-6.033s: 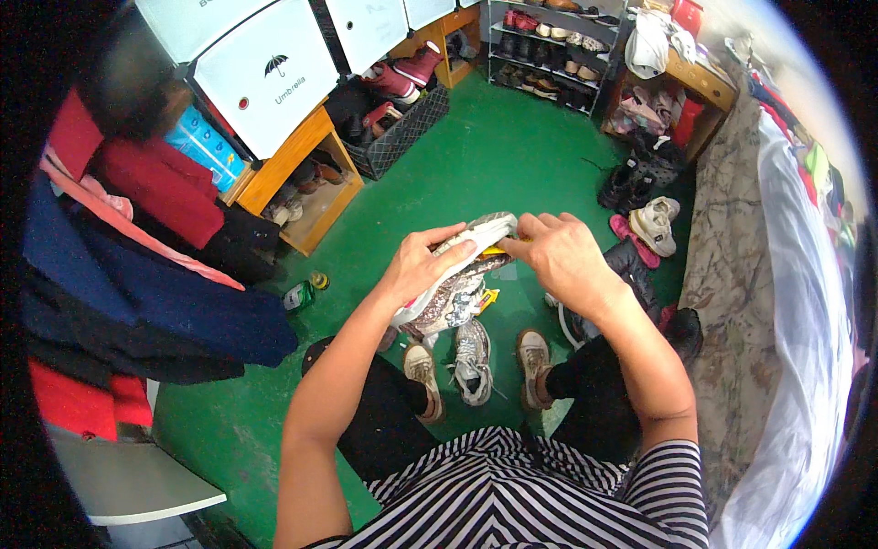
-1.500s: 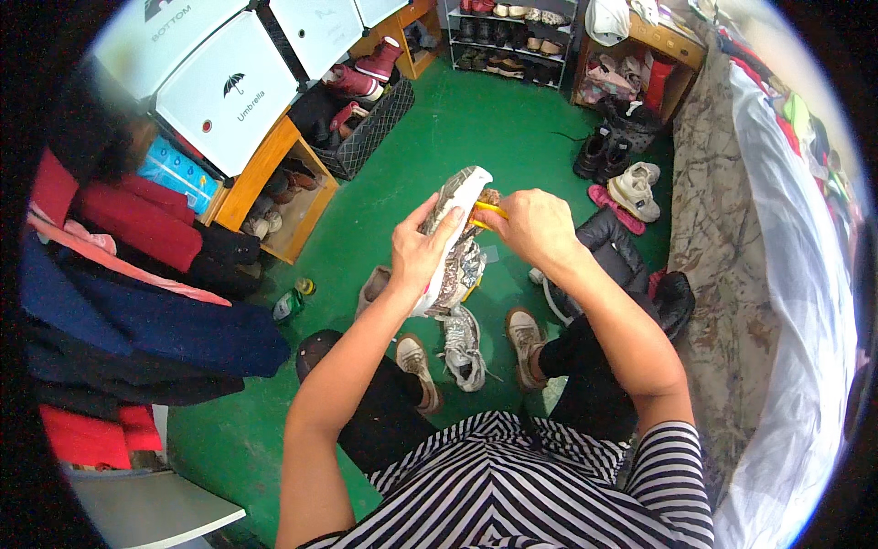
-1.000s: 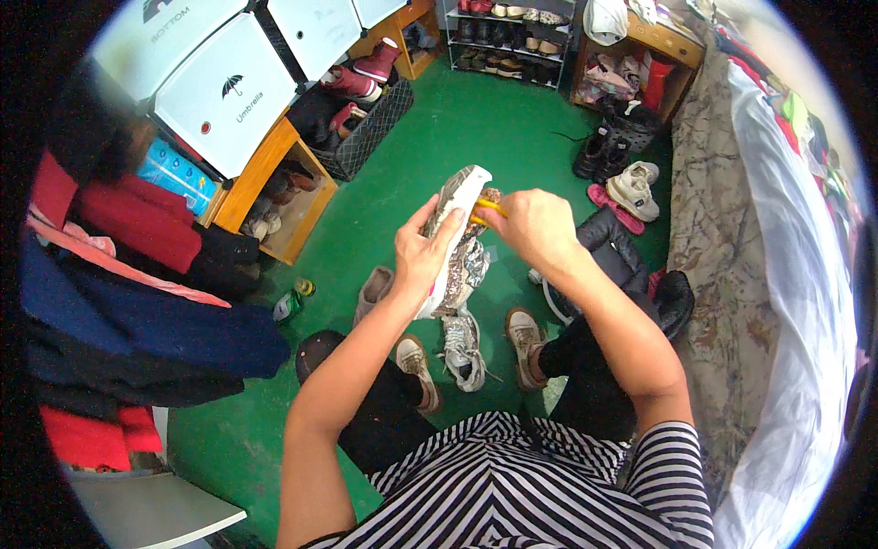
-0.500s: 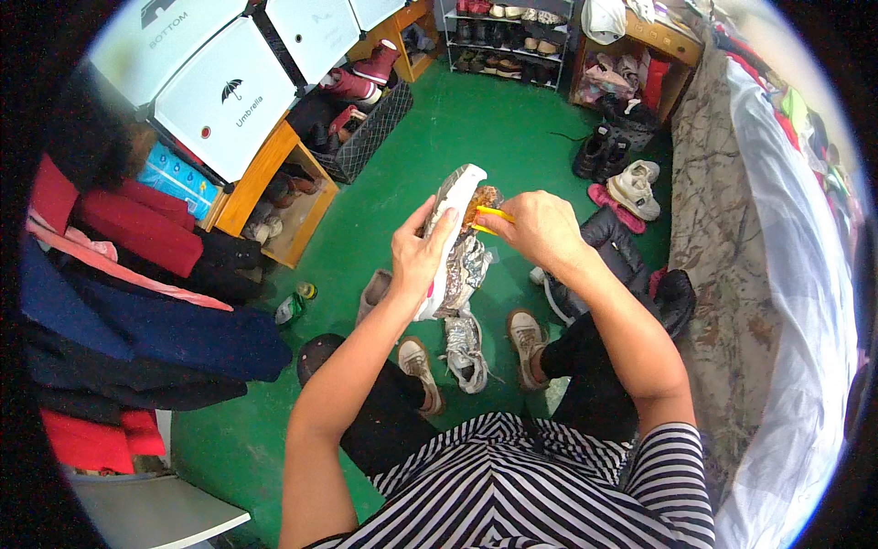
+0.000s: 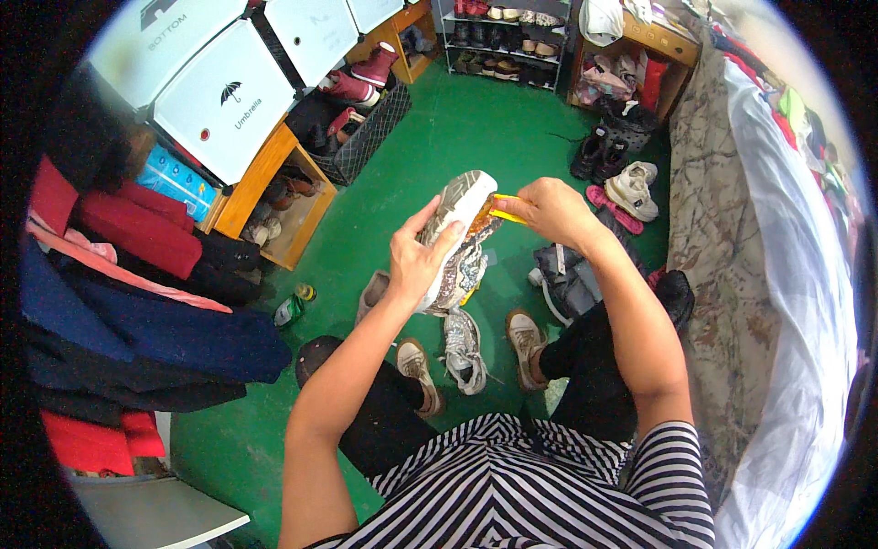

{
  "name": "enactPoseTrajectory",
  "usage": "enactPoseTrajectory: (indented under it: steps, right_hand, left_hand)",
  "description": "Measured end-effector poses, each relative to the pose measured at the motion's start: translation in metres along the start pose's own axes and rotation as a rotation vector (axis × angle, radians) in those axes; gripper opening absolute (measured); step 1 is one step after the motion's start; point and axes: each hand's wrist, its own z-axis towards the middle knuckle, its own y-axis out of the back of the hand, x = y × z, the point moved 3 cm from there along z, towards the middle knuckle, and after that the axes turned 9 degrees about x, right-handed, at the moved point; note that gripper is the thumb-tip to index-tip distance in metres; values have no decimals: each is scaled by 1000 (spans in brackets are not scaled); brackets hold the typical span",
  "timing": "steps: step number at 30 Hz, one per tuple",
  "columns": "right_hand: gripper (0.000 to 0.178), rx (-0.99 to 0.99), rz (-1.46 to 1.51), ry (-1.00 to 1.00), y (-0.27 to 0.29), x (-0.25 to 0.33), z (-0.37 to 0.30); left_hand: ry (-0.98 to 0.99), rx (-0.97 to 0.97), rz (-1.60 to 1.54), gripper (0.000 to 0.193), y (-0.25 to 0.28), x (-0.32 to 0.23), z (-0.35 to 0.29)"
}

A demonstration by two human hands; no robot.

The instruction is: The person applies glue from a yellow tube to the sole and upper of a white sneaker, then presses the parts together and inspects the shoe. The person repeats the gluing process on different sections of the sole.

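My left hand (image 5: 419,259) is wrapped round a sneaker (image 5: 464,203) with a thick white sole and a patterned grey upper, held tilted with its toe pointing away. In my right hand (image 5: 556,215) is what looks like a yellow-handled brush (image 5: 510,210), its working end against the sneaker's upper near the toe. The shoe partly hides that end. Below, on the floor between my feet, lies another sneaker (image 5: 465,352), greyish with loose laces.
Green floor (image 5: 430,137) surrounds me. A green bottle (image 5: 291,309) lies to the left. Dark padded clothing (image 5: 572,274) and white shoes (image 5: 633,190) are at right, beside a camouflage-covered bed (image 5: 709,274). A shoe rack (image 5: 503,41) and a black crate (image 5: 370,133) stand farther off.
The sneaker has turned in my left hand so that more of its underside shows. My right hand has shifted slightly right and up with the brush.
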Motion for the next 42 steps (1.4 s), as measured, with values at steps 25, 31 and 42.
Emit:
enactPoseTrajectory:
  steps: [25,31,42]
  right_hand:
    - [38,381,333,56,6,-18,-4]
    - [32,303,226,111,3,-14,1]
    - [24,148,307,121,6,-16,-1]
  left_hand:
    - [-107,167,155,66,3,-12,-3]
    - [-52,197,1,69,-1,-15,-3]
    - [-73,205,0,70,1,-22,-1]
